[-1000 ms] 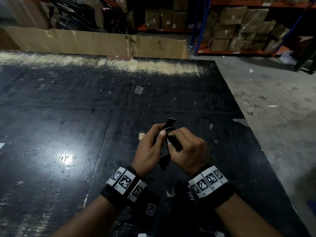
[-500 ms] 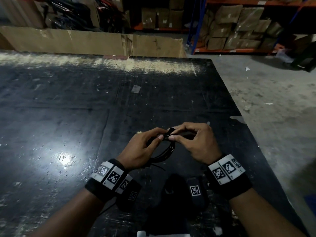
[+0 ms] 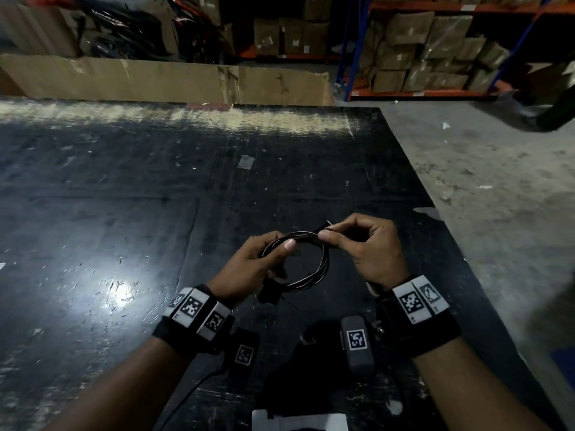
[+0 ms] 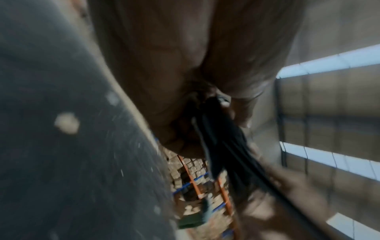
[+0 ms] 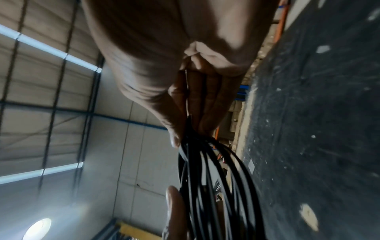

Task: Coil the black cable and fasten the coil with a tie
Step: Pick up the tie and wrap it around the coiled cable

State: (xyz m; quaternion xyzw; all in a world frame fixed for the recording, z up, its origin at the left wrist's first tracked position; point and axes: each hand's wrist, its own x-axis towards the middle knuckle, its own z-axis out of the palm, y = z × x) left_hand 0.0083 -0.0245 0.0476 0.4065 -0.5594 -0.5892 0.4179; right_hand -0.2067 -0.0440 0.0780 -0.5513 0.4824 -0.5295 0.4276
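Basically, head view: black cable (image 3: 311, 259) already looped into a coil, held up above the dark table (image 3: 124, 213), not resting on it. Left hand (image 3: 249, 269) grips the coil's left side, thumb pressed over the strands. Right hand (image 3: 370, 250) pinches the top-right of the coil, where a short black tie (image 3: 323, 227) end pokes out; right hand is nearer the tie. The wrap likely goes across the bundle there.

Left wrist view: blurry, fingers curled round dark strands running away from the palm.

Right wrist view: fingers (image 5: 197, 100) clamp the gathered strands, loops fanning out below.
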